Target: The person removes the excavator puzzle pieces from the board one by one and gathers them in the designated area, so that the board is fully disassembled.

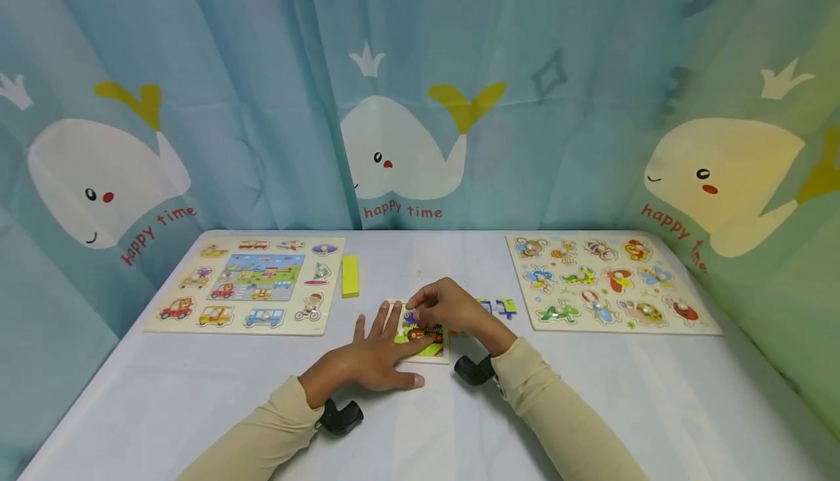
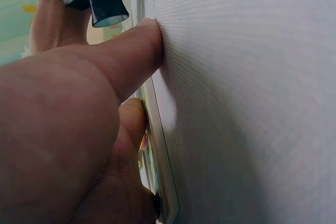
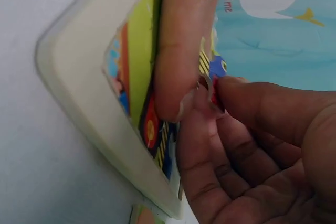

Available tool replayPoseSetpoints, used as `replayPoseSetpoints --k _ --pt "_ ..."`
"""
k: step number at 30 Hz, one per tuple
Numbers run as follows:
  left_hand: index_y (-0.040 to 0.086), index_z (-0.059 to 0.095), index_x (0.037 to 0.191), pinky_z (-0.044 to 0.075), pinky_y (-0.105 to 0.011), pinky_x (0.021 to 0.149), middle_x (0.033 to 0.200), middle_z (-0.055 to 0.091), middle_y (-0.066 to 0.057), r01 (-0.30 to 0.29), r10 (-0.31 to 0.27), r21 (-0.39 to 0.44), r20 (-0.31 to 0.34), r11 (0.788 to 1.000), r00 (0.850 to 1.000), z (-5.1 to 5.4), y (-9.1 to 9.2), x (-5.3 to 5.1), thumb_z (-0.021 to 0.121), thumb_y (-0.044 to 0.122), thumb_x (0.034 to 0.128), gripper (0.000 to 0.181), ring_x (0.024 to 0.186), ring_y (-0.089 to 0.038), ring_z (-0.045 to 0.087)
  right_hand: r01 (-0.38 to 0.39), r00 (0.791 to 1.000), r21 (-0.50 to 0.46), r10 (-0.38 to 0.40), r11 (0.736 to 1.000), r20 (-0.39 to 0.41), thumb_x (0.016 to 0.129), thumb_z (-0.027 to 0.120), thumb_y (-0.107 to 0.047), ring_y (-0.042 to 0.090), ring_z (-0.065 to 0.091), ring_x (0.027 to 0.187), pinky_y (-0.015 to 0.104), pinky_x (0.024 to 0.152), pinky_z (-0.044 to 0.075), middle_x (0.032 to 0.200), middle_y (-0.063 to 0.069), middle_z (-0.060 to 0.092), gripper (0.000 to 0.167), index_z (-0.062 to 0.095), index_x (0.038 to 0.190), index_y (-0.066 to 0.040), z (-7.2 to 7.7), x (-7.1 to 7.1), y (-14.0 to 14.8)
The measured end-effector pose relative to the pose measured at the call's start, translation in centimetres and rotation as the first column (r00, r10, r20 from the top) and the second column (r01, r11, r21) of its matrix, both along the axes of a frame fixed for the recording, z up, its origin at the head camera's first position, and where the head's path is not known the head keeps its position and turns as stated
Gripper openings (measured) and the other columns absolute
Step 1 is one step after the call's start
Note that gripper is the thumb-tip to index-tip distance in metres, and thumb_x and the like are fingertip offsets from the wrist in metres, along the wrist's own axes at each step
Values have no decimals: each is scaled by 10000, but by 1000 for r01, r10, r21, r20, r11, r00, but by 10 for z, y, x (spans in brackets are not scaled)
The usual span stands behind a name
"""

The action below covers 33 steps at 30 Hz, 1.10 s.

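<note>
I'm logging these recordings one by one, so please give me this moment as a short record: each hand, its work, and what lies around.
Left hand: fingers spread, index finger across the small puzzle board
Right hand: pinches a puzzle piece over that board
Right of small board: loose pieces
Far left: vehicle board, yellow block beside it
Far right: insect board
Backdrop: blue curtain with whales
Unclear: the pinched piece's full picture, mostly hidden by fingers
</note>
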State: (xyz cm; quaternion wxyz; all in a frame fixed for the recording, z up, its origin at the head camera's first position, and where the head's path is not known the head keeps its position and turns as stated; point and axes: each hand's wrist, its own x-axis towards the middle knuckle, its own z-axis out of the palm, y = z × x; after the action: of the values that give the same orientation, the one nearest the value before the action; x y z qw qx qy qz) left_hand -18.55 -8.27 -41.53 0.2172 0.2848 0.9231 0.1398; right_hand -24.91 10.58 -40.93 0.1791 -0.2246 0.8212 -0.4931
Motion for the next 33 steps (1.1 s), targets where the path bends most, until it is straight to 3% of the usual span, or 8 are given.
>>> replayPoseSetpoints --k 11,20,27,33 --pt "360 295 1534 -52 -680 1054 1594 -115 -199 0 0 0 1 1000 1000 3 1 2 508 589 940 671 1428 -375 -194 38 996 -4 -39 999 -77 892 584 52 182 618 688 372 630 539 848 78 675 196 698 1052 61 4 0 3" --pt "373 302 1528 -78 -667 1056 1589 -132 -207 -7 7 -6 17 1000 1000 3 1 2 514 581 940 660 1421 -375 -216 77 996 20 -76 997 -36 901 587 22 201 653 754 333 694 541 904 70 681 218 698 1089 26 9 -2 13" --pt "394 279 1531 -74 -666 1058 1589 -139 -204 -5 6 -38 13 999 1000 0 1 1 493 601 938 663 1423 -374 -214 96 994 16 -95 995 -61 909 613 14 185 655 772 342 718 546 914 79 679 191 693 1077 58 11 -3 27" --pt "401 278 1531 -64 -666 1061 1589 -136 -203 -1 1 -43 -8 999 1000 -1 1 1 481 624 932 670 1426 -372 -205 134 988 38 -131 990 -77 907 634 -19 171 646 780 328 706 543 939 65 670 176 719 1057 19 11 -2 41"
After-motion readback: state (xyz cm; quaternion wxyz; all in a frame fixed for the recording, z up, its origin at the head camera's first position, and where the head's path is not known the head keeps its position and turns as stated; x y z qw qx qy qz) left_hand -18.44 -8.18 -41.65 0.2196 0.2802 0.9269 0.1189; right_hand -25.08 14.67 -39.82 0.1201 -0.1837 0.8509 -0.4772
